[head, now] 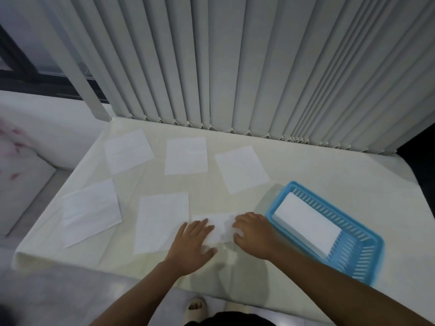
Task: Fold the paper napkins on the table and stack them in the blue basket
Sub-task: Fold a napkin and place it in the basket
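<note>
Near the table's front edge, left hand (191, 245) and right hand (253, 235) press flat, fingers spread, on a half-folded napkin (222, 228) beside the blue basket (367, 262). Thin paper could easily skew or tear if pushed unevenly.

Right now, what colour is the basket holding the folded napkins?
Light blue, with slotted walls: the basket shows best in the head view, the only one.

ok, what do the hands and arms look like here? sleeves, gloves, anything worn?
Both are bare: the left hand and right hand have no gloves, and no rings or watch can be seen, though the frame is a bit blurred. Both forearms are uncovered as far as the bottom edge, so no sleeves show. No markings, straps or cables.
</note>
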Demonstrator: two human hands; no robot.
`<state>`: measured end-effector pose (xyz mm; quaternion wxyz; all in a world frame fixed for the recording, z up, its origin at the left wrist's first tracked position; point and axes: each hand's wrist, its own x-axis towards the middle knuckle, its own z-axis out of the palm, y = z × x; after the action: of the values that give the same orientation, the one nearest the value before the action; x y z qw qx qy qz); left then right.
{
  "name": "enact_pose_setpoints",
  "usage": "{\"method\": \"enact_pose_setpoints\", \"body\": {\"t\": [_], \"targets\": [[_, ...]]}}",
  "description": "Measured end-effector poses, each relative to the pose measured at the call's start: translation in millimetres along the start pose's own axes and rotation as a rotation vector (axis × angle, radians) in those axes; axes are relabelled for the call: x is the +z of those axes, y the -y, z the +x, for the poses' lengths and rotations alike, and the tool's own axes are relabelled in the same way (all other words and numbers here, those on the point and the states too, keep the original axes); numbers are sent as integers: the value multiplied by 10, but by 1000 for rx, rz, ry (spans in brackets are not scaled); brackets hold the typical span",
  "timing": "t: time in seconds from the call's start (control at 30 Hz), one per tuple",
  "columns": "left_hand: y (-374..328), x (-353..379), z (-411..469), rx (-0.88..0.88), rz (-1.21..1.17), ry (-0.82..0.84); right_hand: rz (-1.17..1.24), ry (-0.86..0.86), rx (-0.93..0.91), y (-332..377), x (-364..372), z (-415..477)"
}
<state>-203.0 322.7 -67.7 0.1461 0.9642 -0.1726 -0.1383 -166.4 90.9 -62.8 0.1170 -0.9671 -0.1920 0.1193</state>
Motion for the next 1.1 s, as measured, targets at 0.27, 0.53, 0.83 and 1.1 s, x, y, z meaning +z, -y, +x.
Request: {"method": "enact_pose_setpoints", "body": {"t": [0.27,0.53,0.83,1.1], "targets": [[-179,165,199,-160,54,158,-160,151,98,155,325,48],[-103,30,270,-361,55,-16,-103,129,144,37,295,-14],[-62,-284,626,-182,118,97,-4,5,309,171,39,278],[-115,-266,628,-55,37,157,260,-5,380,201,-78,103]]}}
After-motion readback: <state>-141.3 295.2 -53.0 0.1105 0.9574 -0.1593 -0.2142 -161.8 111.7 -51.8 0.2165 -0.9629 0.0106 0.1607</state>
